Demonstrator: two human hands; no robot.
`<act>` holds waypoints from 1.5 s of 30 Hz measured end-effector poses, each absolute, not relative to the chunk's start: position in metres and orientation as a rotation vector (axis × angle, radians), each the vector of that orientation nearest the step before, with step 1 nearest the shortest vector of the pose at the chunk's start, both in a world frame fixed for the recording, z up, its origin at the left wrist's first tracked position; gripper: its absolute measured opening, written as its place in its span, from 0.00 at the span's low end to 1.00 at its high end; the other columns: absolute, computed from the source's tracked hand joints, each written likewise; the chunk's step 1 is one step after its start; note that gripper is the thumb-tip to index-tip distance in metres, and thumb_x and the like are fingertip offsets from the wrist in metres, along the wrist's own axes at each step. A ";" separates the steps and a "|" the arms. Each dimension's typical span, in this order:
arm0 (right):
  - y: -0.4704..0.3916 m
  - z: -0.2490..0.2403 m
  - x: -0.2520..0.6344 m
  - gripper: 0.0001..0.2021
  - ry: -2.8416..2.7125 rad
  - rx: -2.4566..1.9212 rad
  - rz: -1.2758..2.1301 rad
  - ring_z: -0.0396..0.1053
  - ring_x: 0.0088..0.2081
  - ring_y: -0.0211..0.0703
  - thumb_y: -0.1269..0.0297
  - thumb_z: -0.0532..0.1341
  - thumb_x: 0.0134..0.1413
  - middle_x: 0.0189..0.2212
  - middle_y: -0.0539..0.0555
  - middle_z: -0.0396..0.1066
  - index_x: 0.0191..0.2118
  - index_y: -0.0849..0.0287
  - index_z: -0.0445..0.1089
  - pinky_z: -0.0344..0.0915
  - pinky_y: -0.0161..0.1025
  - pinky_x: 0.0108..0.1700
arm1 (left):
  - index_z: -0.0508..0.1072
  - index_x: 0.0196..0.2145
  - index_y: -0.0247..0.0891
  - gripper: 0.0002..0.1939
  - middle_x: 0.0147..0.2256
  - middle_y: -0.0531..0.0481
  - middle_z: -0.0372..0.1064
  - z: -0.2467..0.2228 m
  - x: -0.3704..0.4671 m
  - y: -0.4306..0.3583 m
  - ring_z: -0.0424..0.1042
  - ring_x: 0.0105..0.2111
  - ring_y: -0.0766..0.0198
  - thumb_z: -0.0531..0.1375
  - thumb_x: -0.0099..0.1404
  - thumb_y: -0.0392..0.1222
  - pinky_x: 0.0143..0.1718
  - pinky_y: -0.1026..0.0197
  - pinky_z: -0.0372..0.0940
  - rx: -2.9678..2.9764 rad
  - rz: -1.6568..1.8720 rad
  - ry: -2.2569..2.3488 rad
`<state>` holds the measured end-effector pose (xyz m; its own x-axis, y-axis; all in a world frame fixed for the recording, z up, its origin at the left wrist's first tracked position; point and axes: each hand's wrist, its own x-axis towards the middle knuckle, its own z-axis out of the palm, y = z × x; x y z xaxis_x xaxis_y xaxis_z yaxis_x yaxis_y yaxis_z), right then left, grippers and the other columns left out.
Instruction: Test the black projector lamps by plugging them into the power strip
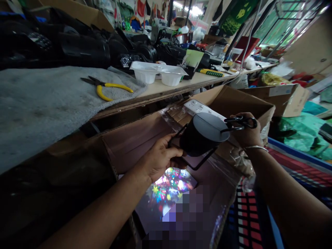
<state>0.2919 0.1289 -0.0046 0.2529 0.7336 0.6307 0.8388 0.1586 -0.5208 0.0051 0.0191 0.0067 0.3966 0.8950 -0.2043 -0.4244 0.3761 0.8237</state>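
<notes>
My left hand (166,155) is closed on the bracket side of a black, cup-shaped projector light (193,140). Its pale grey round end faces up and its thin black bracket reaches down. Below it, a bright coloured pattern with yellow snowflakes (168,190) falls on the bottom of an open cardboard box (135,141). Fingers curled, my right hand (247,133) holds a black looped thing (241,122) by the light's right rim; I cannot tell whether it is a bundled cord or scissor handles. Behind the light lies a white power strip (199,108).
On the bench to the left, yellow-handled pliers (106,88) lie on a grey cloth (52,90). A white plastic tray (158,72) and a yellow-green cutter (211,72) sit along its edge. A blue-rimmed basket (298,154) stands at right, beside another carton (282,98).
</notes>
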 end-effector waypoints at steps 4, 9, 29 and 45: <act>0.129 -0.006 0.292 0.06 -1.506 -1.567 -0.114 0.65 0.29 0.40 0.66 0.62 0.44 0.26 0.53 0.68 0.30 0.58 0.63 0.59 0.35 0.31 | 0.66 0.45 0.37 0.24 0.26 0.54 0.64 0.007 0.005 0.019 0.68 0.23 0.65 0.59 0.48 0.29 0.25 0.61 0.66 0.757 0.949 0.744; 0.129 -0.005 0.292 0.06 -1.490 -1.593 -0.135 0.64 0.28 0.40 0.65 0.61 0.45 0.25 0.52 0.67 0.29 0.58 0.63 0.59 0.35 0.32 | 0.67 0.44 0.36 0.23 0.27 0.53 0.65 0.008 0.005 0.019 0.67 0.23 0.66 0.59 0.48 0.29 0.23 0.62 0.66 0.760 0.954 0.750; 0.129 -0.006 0.293 0.07 -1.501 -1.568 -0.142 0.63 0.27 0.38 0.64 0.61 0.45 0.24 0.50 0.65 0.29 0.58 0.63 0.58 0.35 0.30 | 0.67 0.42 0.35 0.23 0.27 0.52 0.67 0.007 0.005 0.018 0.68 0.23 0.65 0.60 0.45 0.30 0.22 0.62 0.66 0.743 0.966 0.762; 0.129 -0.006 0.292 0.06 -1.523 -1.555 -0.143 0.65 0.29 0.40 0.65 0.61 0.44 0.26 0.52 0.67 0.30 0.57 0.62 0.59 0.36 0.33 | 0.67 0.42 0.36 0.22 0.27 0.53 0.65 0.009 0.005 0.018 0.68 0.24 0.65 0.59 0.46 0.30 0.23 0.62 0.66 0.751 0.955 0.769</act>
